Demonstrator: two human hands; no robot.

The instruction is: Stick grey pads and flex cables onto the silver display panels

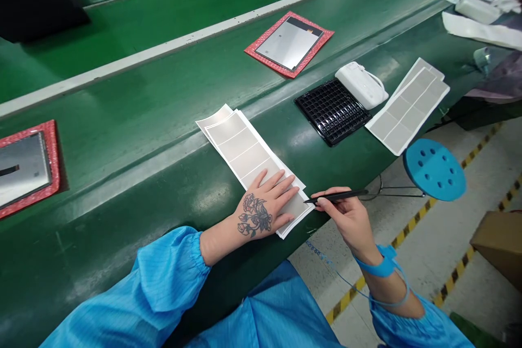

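My left hand (pixel 265 204) lies flat, fingers stretched out, on the near end of a long white sheet of grey rectangular stickers (pixel 240 147) on the green bench. My right hand (pixel 346 217) pinches black tweezers (pixel 338 196), whose tip touches the sheet's near right edge beside my left fingertips. A blue wrist strap with a coiled cord sits on my right wrist (pixel 383 266).
A black gridded parts tray (pixel 331 110) and a white device (pixel 361 84) lie to the right, then another sticker sheet (pixel 408 109). Grey panels on red mats rest on the green belt, one ahead (pixel 289 43) and one at the left (pixel 24 168). A blue stool (pixel 434 168) stands by the bench edge.
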